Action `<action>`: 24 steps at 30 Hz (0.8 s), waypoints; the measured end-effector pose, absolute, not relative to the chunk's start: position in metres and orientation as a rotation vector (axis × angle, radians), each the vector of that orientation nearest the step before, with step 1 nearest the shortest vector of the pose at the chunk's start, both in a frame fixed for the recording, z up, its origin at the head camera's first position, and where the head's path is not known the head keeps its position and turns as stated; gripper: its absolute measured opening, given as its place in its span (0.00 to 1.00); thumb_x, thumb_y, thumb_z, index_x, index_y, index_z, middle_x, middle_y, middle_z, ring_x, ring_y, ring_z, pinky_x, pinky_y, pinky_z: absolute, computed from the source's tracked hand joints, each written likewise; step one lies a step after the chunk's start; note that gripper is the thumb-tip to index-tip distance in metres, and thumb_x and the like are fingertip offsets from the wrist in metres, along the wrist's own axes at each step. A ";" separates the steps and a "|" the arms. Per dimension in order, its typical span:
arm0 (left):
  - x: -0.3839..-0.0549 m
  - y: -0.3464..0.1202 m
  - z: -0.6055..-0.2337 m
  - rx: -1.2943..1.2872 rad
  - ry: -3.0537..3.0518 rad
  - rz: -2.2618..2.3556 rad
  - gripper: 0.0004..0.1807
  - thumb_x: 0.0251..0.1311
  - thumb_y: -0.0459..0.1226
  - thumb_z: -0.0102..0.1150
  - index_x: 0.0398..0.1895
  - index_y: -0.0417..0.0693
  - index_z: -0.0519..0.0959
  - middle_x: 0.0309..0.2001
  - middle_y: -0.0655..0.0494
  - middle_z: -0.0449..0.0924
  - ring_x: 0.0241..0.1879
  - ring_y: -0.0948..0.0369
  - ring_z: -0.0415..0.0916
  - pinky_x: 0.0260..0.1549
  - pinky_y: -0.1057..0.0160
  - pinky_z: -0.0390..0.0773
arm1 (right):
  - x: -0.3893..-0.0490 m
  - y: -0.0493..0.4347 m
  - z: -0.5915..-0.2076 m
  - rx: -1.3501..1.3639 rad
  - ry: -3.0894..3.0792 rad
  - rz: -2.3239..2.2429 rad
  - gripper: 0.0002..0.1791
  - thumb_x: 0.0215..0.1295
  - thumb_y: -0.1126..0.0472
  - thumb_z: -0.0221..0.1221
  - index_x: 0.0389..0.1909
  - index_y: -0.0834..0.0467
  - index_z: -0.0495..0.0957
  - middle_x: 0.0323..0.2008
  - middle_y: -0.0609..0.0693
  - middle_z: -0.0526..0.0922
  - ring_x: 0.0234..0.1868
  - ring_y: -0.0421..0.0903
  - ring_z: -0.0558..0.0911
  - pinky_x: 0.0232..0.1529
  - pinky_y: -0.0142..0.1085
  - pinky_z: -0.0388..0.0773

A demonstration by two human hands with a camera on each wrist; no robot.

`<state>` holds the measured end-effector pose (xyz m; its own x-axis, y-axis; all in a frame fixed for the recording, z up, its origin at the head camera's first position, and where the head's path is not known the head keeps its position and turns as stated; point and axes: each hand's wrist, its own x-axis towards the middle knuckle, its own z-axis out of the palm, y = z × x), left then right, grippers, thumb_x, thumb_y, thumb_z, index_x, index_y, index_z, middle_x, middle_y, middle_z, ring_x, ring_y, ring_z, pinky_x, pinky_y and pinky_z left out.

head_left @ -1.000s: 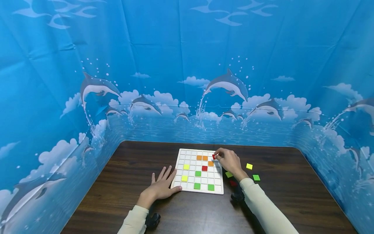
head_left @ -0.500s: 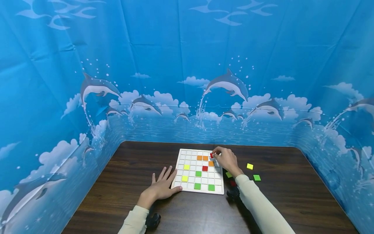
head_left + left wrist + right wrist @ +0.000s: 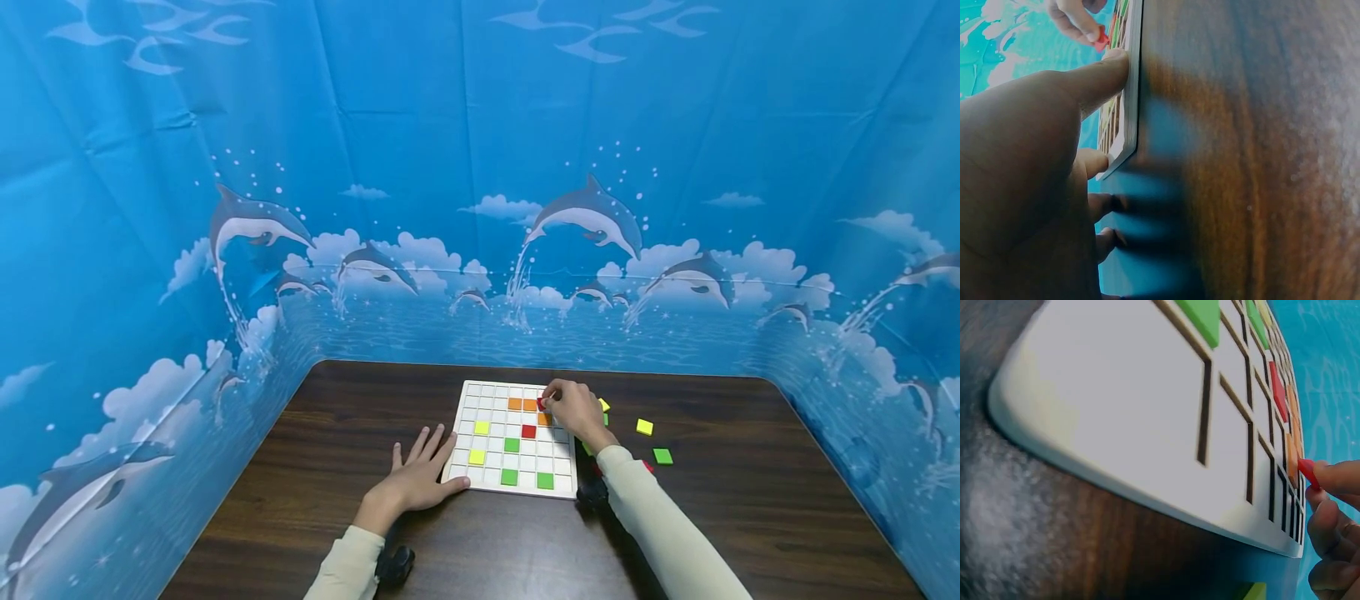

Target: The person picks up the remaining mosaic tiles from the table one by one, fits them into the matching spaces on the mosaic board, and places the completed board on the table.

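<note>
A white grid board (image 3: 491,483) lies on the table with several coloured square tiles set in its cells. My right hand (image 3: 576,411) is over the board's far right part and pinches a red tile (image 3: 1309,472) between thumb and fingertips, tilted just above the cells. Near it sit orange tiles (image 3: 515,404) and another red tile (image 3: 528,432) in the grid. My left hand (image 3: 416,479) lies with spread fingers at the board's left edge; in the left wrist view its thumb (image 3: 1107,75) rests on the board's rim.
Right of the board, loose tiles lie on the dark wooden table (image 3: 480,550), among them a yellow tile (image 3: 644,427) and a green tile (image 3: 662,457). Others are partly hidden by the right arm. A blue dolphin-print curtain (image 3: 450,208) stands behind the table.
My right hand has shifted slightly left over the board with the red tile, and its forearm has moved left, too. More loose tiles show beside it. The left hand keeps its place.
</note>
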<state>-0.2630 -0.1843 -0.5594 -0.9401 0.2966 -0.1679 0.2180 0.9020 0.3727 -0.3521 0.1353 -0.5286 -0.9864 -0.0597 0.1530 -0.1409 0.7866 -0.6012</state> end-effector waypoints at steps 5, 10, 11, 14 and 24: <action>-0.262 -0.184 -0.558 0.401 2.838 0.520 0.54 0.67 0.75 0.50 0.89 0.61 0.49 0.89 0.52 0.37 0.88 0.46 0.31 0.77 0.23 0.28 | -0.353 0.134 -0.532 0.152 -2.919 0.873 0.05 0.75 0.58 0.66 0.37 0.53 0.86 0.32 0.49 0.86 0.26 0.46 0.77 0.26 0.38 0.68; -0.256 -0.183 -0.548 0.406 2.815 0.586 0.55 0.68 0.75 0.48 0.89 0.60 0.49 0.89 0.48 0.38 0.88 0.42 0.32 0.75 0.21 0.27 | -0.357 0.131 -0.532 0.161 -2.965 0.786 0.06 0.76 0.56 0.66 0.37 0.52 0.86 0.33 0.48 0.86 0.26 0.46 0.76 0.27 0.38 0.68; -0.257 -0.183 -0.548 0.411 2.817 0.591 0.54 0.68 0.75 0.48 0.89 0.60 0.49 0.89 0.48 0.39 0.88 0.42 0.33 0.74 0.20 0.27 | -0.357 0.131 -0.532 0.163 -2.966 0.778 0.06 0.76 0.56 0.66 0.38 0.52 0.86 0.33 0.48 0.86 0.26 0.45 0.76 0.27 0.38 0.68; -0.255 -0.181 -0.542 0.393 2.805 0.575 0.53 0.69 0.73 0.50 0.89 0.58 0.51 0.89 0.48 0.40 0.88 0.42 0.34 0.75 0.21 0.28 | -0.358 0.131 -0.533 0.163 -2.966 0.766 0.06 0.76 0.56 0.66 0.39 0.52 0.86 0.34 0.48 0.86 0.26 0.45 0.76 0.27 0.37 0.68; -0.253 -0.179 -0.539 0.364 2.793 0.553 0.54 0.69 0.73 0.50 0.89 0.59 0.48 0.89 0.50 0.38 0.88 0.45 0.32 0.77 0.23 0.28 | -0.356 0.132 -0.534 0.155 -2.970 0.809 0.07 0.72 0.52 0.69 0.38 0.52 0.86 0.32 0.47 0.86 0.26 0.44 0.77 0.25 0.36 0.69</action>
<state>-0.2534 -0.1792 -0.5394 -0.9320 0.2937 -0.2122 0.1906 0.8955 0.4021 -0.3556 0.1323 -0.5341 -0.9932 -0.0810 0.0838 -0.1124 0.8571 -0.5027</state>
